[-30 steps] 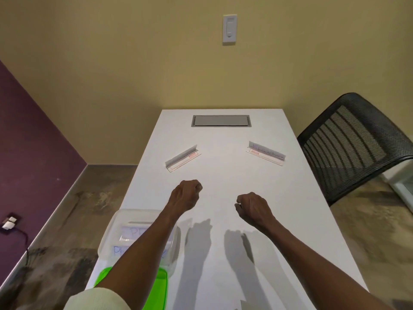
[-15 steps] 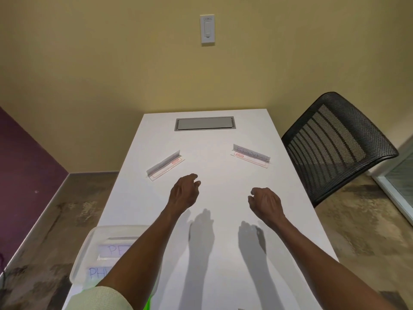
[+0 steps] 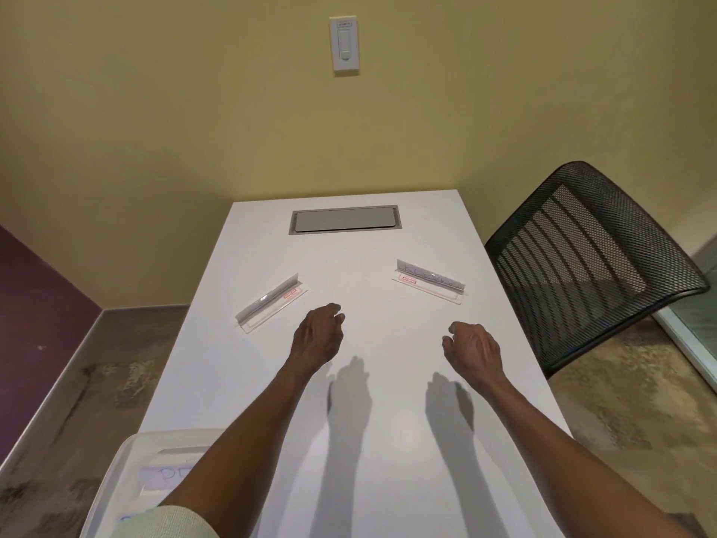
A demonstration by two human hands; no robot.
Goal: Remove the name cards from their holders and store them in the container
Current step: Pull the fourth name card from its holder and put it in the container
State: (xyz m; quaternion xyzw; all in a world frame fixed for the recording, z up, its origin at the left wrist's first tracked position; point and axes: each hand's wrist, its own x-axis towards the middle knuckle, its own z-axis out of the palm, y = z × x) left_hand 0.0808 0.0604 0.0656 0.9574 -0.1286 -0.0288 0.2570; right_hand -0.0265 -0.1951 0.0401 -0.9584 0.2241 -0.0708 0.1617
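Clear plastic container (image 3: 128,471) at the near left corner of the white table (image 3: 388,421), partly under the left forearm; cards with blue writing lie inside it. Cream sleeve (image 3: 167,524) at the bottom edge. Left hand (image 3: 318,337) over the table middle, fingers loosely curled, holding nothing. Right hand (image 3: 473,349) beside it, apart, fingers loosely curled too, nothing held. Past the hands, two name card holders, both with cards in: left holder (image 3: 271,302) angled, just beyond the left hand; right holder (image 3: 428,281) beyond the right hand, faint writing on its card. Grey cable hatch (image 3: 343,220) at the far table end. Black mesh chair (image 3: 589,258) to the right. Light switch (image 3: 344,44) on the yellow wall.
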